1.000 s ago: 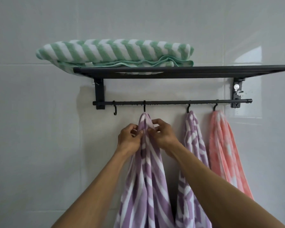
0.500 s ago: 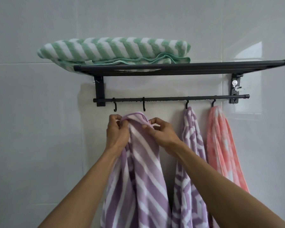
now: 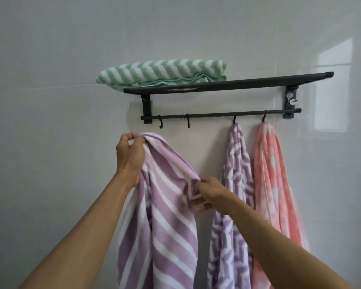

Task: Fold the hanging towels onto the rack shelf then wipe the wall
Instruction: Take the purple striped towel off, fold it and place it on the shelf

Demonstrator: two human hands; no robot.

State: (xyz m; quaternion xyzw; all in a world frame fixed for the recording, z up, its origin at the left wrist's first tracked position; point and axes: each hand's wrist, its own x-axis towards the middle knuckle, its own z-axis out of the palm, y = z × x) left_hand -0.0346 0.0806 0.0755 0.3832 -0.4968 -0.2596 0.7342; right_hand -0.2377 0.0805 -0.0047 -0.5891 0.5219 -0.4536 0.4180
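The striped towel point(image 3: 158, 215) is now off its hook point(image 3: 188, 123) and hangs below it, at 6 o'clock. My left hand point(image 3: 129, 155) pinches its top edge, my right hand point(image 3: 208, 195) grasps the edge lower, spreading it. Folding can begin; the shelf point(image 3: 258, 82) waits at 1 o'clock.

Purple-striped towel point(image 3: 165, 215), purple-zigzag towel point(image 3: 236, 163), pink-mottled towel point(image 3: 271, 174), green-striped towel point(image 3: 158, 73), black rack point(image 3: 227, 85)
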